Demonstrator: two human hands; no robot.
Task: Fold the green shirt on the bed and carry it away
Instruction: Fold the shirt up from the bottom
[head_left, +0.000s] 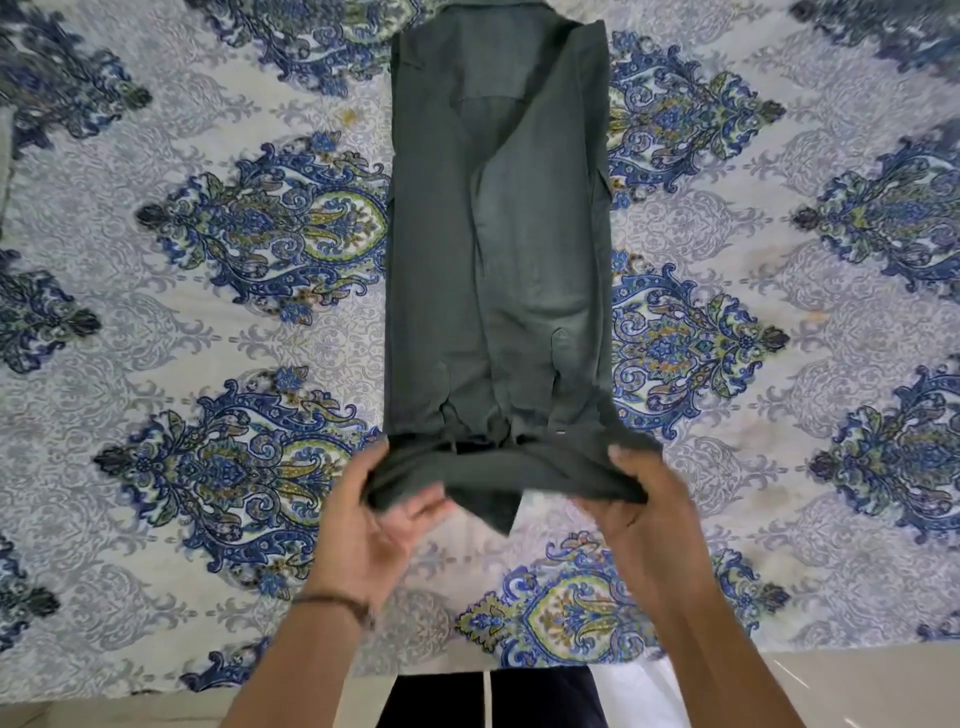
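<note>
Matt dark green woven cloth shirt (498, 249), smooth printed cotton-like bedsheet (208, 312), possibly glossy tiled floor (857, 686)

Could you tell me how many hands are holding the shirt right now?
2. The left hand grips the near left corner of the dark green cloth shirt; the right hand grips its near right corner.

The single head-worn wide-angle camera looks almost straight down on the bed (182, 130) from above its near edge, close enough that the bed fills nearly the whole frame, with a thin strip of floor (857, 691) showing just below that edge.
</note>
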